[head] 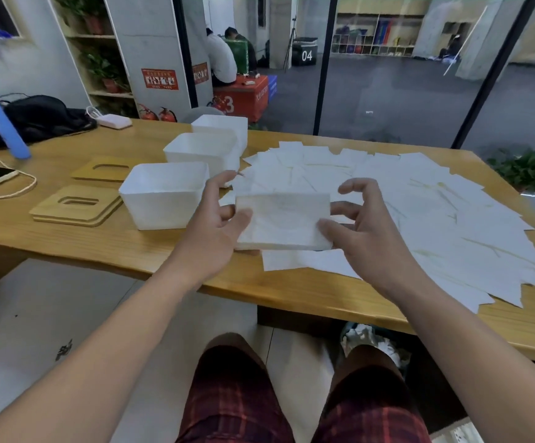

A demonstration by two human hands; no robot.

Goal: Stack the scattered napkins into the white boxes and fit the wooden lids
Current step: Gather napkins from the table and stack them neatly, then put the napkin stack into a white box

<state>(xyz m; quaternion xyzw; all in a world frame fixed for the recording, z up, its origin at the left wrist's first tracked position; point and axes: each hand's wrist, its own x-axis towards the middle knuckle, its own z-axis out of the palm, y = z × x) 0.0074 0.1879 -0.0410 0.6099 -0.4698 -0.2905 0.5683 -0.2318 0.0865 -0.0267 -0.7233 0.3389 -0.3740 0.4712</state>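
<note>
Mid-frame: left hand [220, 219] and right hand [360, 225] grasp a napkin stack [283, 220] by its ends. Square edges, then lower level into nearest box [164, 196].

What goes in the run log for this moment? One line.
left hand: grips napkin stack | right hand: grips napkin stack | white boxes: empty | wooden lids: off

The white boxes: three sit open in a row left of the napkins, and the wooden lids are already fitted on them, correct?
Not quite. The head view shows the three white boxes open in a row, but the wooden lids lie flat on the table to their left, not fitted.
</note>
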